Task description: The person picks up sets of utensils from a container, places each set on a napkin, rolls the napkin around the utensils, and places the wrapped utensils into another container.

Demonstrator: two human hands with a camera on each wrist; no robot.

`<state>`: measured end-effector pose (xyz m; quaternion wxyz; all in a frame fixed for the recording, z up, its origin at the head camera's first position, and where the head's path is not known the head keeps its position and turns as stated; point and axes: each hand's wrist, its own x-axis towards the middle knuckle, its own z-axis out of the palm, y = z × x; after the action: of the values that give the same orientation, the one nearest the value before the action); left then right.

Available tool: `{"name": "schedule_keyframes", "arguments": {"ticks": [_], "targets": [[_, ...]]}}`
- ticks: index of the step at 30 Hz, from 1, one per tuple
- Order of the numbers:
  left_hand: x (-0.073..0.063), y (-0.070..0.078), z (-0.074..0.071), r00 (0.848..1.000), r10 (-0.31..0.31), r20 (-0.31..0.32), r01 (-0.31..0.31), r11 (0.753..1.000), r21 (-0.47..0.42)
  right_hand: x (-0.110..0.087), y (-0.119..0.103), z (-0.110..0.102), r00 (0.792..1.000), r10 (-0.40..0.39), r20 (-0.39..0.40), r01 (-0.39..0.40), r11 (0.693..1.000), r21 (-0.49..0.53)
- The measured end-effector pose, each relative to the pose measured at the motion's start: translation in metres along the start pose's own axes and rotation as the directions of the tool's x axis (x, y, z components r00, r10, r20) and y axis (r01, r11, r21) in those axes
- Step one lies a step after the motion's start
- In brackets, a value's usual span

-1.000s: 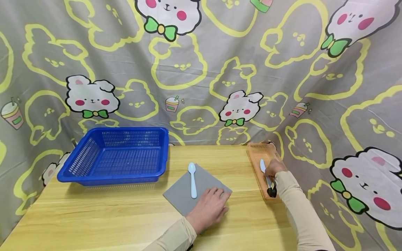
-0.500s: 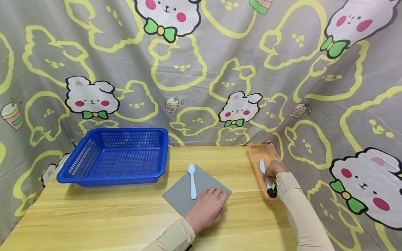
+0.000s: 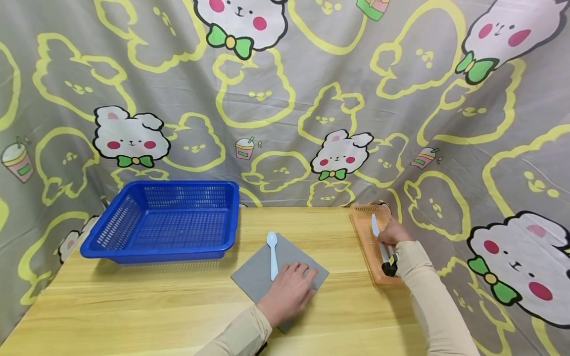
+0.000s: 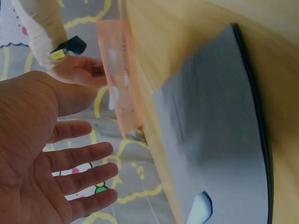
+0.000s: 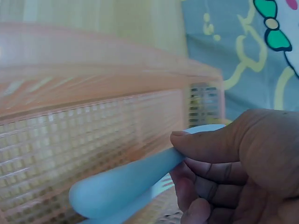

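My right hand [image 3: 392, 232] pinches a light blue table knife [image 3: 375, 225] between thumb and fingers, over the orange basket [image 3: 361, 237]. In the right wrist view the knife's rounded handle [image 5: 126, 182] points left; another pale blue utensil [image 5: 140, 203] lies under it, mostly hidden. My left hand [image 3: 288, 291], fingers spread and nearly straight, is over the near part of a grey square cloth [image 3: 254, 274] and holds nothing. On that cloth lies a light blue spoon [image 3: 273, 252], its bowl pointing away; its handle end reaches my left fingers. In the left wrist view the spoon [image 4: 200, 209] shows only partly.
A large blue plastic basket [image 3: 160, 254] stands at the back left of the wooden table [image 3: 147, 306]. Behind the table and on its right side hangs a grey patterned curtain [image 3: 276, 118], close to the orange basket.
The knife in my right hand has shifted, its blade tip now farther back and more upright. My left hand has slid slightly left, now covering the end of the spoon's handle.
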<state>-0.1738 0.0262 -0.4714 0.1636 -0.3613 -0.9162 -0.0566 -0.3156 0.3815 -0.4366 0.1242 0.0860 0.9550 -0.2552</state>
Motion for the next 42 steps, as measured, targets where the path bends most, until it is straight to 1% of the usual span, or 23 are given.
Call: {"name": "schedule_keyframes", "arguments": {"ticks": [2, 5, 9, 12, 15, 19, 22, 26, 30, 33, 37, 42], "targets": [[-0.001, -0.004, 0.000, 1.000, -0.007, -0.004, 0.007, 1.000, -0.002, 0.001, -0.004, -0.004, 1.000, -0.004, -0.027, 0.004, 1.000, -0.031], [-0.003, -0.010, 0.001, 1.000, -0.021, 0.006, 0.021, 1.000, -0.002, -0.001, -0.013, -0.012, 0.999, -0.002, -0.046, 0.000, 0.999, -0.035], [-0.005, -0.017, 0.003, 0.998, -0.049, 0.037, 0.049, 0.999, 0.008, -0.004, -0.026, -0.020, 0.995, -0.041, -0.096, 0.038, 0.999, -0.035], [-0.007, -0.022, 0.003, 0.996, -0.071, 0.048, 0.071, 0.997, 0.021, -0.007, -0.036, -0.025, 0.987, -0.083, -0.138, 0.079, 0.996, -0.036], [-0.009, -0.027, 0.004, 0.994, -0.094, 0.057, 0.092, 0.995, 0.031, -0.008, -0.047, -0.027, 0.980, -0.121, -0.158, 0.117, 0.993, -0.030], [-0.014, -0.033, 0.005, 0.993, -0.114, 0.044, 0.113, 0.993, 0.022, -0.010, -0.060, -0.027, 0.977, -0.150, -0.154, 0.147, 0.989, -0.029], [-0.018, -0.039, 0.005, 0.992, -0.124, 0.029, 0.124, 0.992, 0.009, -0.013, -0.070, -0.026, 0.979, -0.148, -0.142, 0.150, 0.989, 0.005], [-0.022, -0.047, 0.005, 0.990, -0.142, 0.023, 0.142, 0.990, -0.020, -0.017, -0.086, -0.022, 0.976, -0.165, -0.145, 0.173, 0.984, 0.046], [-0.026, -0.056, 0.006, 0.987, -0.163, 0.020, 0.163, 0.986, -0.043, -0.020, -0.101, -0.016, 0.969, -0.189, -0.160, 0.196, 0.980, 0.028], [-0.028, -0.062, 0.007, 0.983, -0.180, 0.025, 0.181, 0.983, -0.040, -0.020, -0.111, -0.011, 0.966, -0.204, -0.157, 0.213, 0.976, 0.042], [-0.030, -0.070, 0.009, 0.977, -0.209, 0.040, 0.210, 0.977, -0.029, -0.021, -0.126, -0.003, 0.964, -0.227, -0.140, 0.242, 0.965, 0.104], [-0.034, -0.077, 0.013, 0.970, -0.236, 0.062, 0.238, 0.971, -0.026, -0.023, -0.141, 0.007, 0.960, -0.250, -0.123, 0.264, 0.956, 0.123]]}}
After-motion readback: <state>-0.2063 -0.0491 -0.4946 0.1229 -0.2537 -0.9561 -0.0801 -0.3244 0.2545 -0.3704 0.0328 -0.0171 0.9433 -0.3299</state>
